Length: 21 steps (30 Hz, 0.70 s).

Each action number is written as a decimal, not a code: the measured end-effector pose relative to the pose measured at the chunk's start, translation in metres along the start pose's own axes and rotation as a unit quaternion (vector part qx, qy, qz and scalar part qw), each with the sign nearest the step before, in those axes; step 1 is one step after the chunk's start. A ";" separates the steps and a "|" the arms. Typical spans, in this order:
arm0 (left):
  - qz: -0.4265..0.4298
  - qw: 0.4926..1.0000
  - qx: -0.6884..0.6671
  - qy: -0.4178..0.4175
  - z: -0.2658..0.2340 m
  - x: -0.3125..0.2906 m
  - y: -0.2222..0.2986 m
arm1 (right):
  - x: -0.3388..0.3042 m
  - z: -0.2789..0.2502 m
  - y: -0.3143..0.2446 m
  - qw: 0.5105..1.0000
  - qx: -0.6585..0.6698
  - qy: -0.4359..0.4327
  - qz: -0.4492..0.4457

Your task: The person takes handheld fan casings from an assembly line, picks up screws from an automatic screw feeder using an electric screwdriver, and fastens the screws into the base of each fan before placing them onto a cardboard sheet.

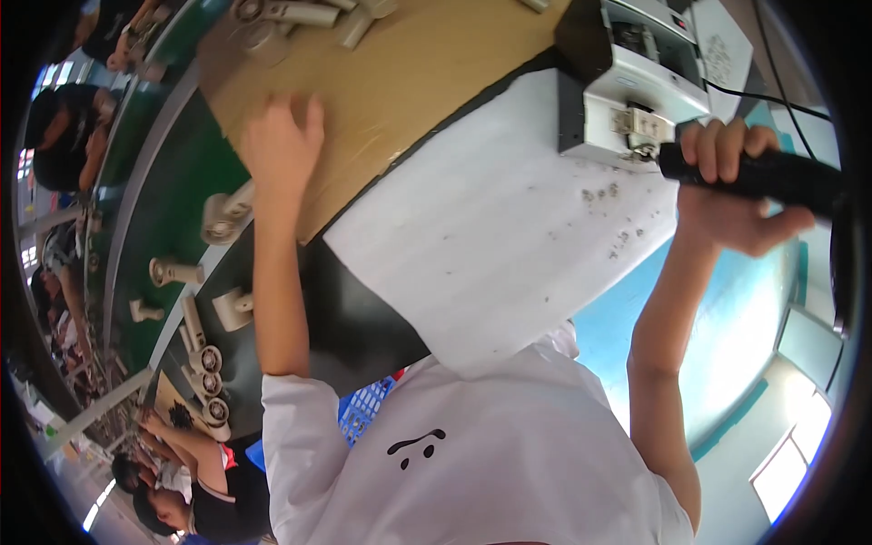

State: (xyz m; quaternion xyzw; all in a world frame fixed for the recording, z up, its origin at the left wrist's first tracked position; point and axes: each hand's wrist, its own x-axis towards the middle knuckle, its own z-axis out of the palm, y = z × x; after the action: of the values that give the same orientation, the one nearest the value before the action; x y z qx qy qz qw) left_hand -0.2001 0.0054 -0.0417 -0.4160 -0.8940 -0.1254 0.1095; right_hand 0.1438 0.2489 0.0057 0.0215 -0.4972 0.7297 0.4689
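My right hand (736,195) is wrapped round a black electric screwdriver (772,175). The tool's tip is at the front of a white screw feeder (640,123), by its small outlet block. My left hand (283,145) hovers over the brown cardboard sheet (409,68), slightly blurred, with thumb and fingers apart and nothing visible in it. Beside my left forearm lies a beige hair dryer housing (221,218). More beige hair dryer parts (300,14) lie at the far edge of the cardboard.
A white sheet (481,218) dotted with small dark screws (627,241) covers the table before me. At left, beige housings (211,386) line a green conveyor belt (136,263). Several co-workers sit along the belt. A black cable (772,95) runs behind the feeder.
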 end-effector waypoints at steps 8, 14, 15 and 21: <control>0.114 0.986 -0.058 0.103 0.083 0.087 0.005 | 0.008 -0.001 0.025 0.979 -0.171 0.099 0.047; 0.066 0.941 -0.274 0.190 -0.008 0.044 0.073 | 0.015 0.004 0.021 0.969 -0.208 0.122 0.059; 0.064 0.942 -0.272 0.188 -0.012 0.031 0.079 | 0.019 0.007 0.021 0.963 -0.218 0.144 0.072; 0.116 0.785 -0.608 -0.001 0.002 -0.067 0.115 | -0.004 0.016 0.001 0.993 0.042 0.030 0.106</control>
State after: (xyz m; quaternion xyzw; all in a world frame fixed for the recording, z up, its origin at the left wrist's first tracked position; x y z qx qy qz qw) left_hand -0.0698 0.0298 -0.0484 -0.4975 -0.5776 -0.6288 -0.1528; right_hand 0.1381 0.2348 0.0109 -0.0332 -0.4517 0.7956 0.4024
